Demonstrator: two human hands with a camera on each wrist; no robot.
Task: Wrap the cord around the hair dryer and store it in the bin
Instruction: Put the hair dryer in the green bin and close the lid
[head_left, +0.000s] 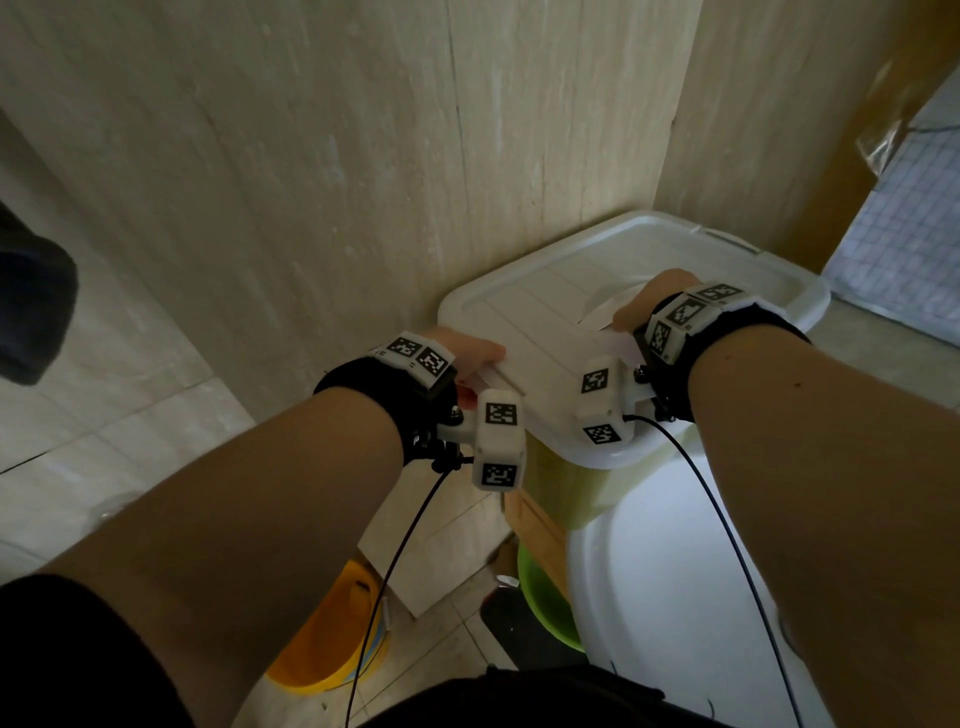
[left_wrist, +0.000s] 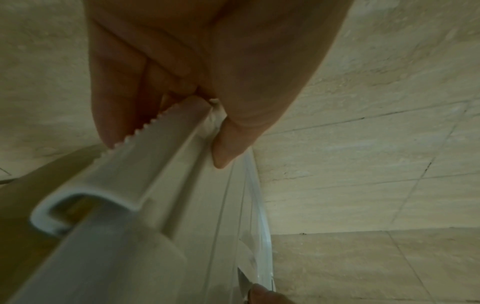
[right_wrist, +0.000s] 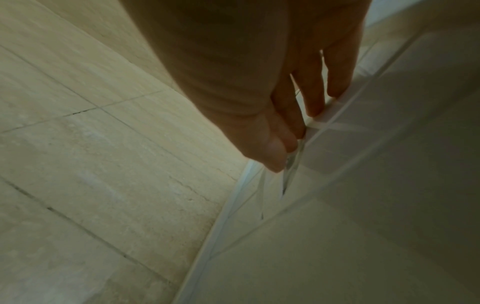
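The hair dryer and its cord are not visible in any view. A white translucent bin lid (head_left: 540, 312) sits on the bin (head_left: 566, 483) against the tiled wall. My left hand (head_left: 467, 356) grips the lid's near-left edge. The left wrist view shows the left hand (left_wrist: 166, 152) with its fingers curled round the ribbed white latch (left_wrist: 145, 164) and its thumb on the other side. My right hand (head_left: 644, 301) reaches over the lid to its wall side. In the right wrist view the right hand (right_wrist: 291, 142) pinches the lid's clear rim (right_wrist: 288, 170) between thumb and fingers.
The beige tiled wall (head_left: 311, 182) stands right behind the bin. A white rounded fixture (head_left: 675, 597) lies below the bin on the right. On the floor sit a yellow bucket (head_left: 332, 644), a green basin (head_left: 545, 603) and a cardboard piece (head_left: 431, 561). A dark object (head_left: 31, 312) is at far left.
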